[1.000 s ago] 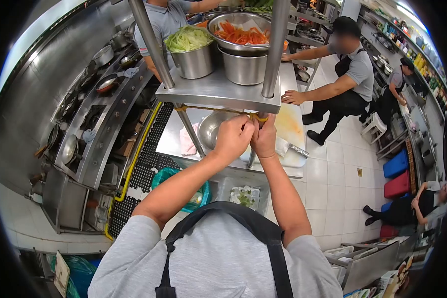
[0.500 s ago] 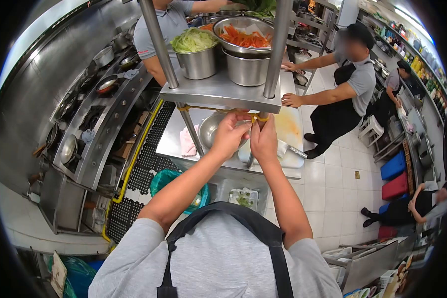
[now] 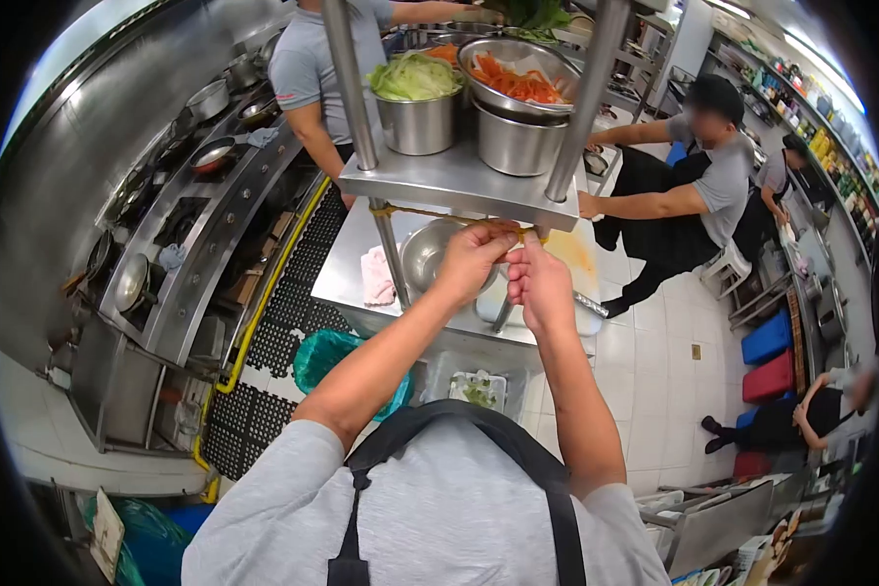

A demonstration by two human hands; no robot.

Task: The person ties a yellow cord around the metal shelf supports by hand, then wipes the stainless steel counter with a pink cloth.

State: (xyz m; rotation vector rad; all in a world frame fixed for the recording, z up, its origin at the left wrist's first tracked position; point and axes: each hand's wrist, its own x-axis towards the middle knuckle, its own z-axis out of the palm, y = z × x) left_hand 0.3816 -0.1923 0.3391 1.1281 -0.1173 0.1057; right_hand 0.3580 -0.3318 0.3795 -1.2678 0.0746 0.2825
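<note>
A yellow cord [image 3: 428, 213] runs between two metal posts just under a steel shelf [image 3: 449, 186]. At its right end, by the right post, my left hand [image 3: 472, 262] pinches the cord between thumb and fingers. Close beside it, my right hand [image 3: 541, 285] has its fingertips pressed together on the cord at the post. The exact knot is partly hidden by my fingers. Below the hands lie a steel bowl [image 3: 422, 256], a pink cloth [image 3: 377, 277], a cutting board [image 3: 578, 246] and a knife [image 3: 590, 305].
A pot of shredded lettuce [image 3: 416, 122] and a bowl of carrot strips [image 3: 523, 83] on another pot stand on the shelf. Co-workers stand behind it and at the right [image 3: 684, 186]. A stove [image 3: 200, 234] lines the left; a green-lined bin [image 3: 327, 361] is below.
My view has shifted, so the shelf appears farther right. My right hand has turned, its lower fingers now curled. The co-worker at the right has leaned and stepped closer to the counter.
</note>
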